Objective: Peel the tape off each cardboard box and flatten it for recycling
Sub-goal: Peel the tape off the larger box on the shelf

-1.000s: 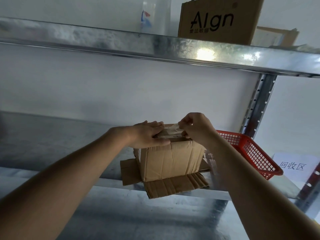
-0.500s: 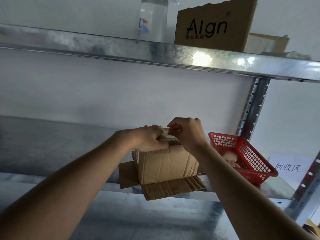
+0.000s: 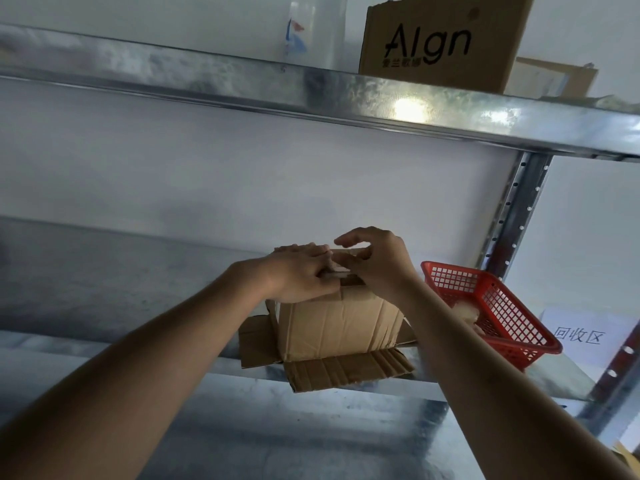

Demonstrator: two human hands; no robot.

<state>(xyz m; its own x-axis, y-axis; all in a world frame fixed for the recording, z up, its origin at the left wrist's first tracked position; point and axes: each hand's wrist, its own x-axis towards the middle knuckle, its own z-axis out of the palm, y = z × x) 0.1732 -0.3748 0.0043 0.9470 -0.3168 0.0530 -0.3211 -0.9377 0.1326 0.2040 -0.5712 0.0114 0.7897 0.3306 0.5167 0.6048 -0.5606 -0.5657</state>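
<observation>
The left hand [image 3: 304, 275] lay flat on the box [image 3: 341, 323] top, fingers straight. The right hand [image 3: 377, 265] pinched at the tape [image 3: 337, 271], other fingers spread. The box stood upright at the shelf [image 3: 138, 306] front edge, bottom flaps overhanging, a basket [image 3: 485, 306] close on its right.

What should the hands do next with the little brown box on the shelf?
Probably pinch the tape end on top and pull it off. The small brown cardboard box stands upright on the metal shelf, its top not yet opened. The left hand presses flat on top, and the right hand works its fingertips at the top seam.
</observation>
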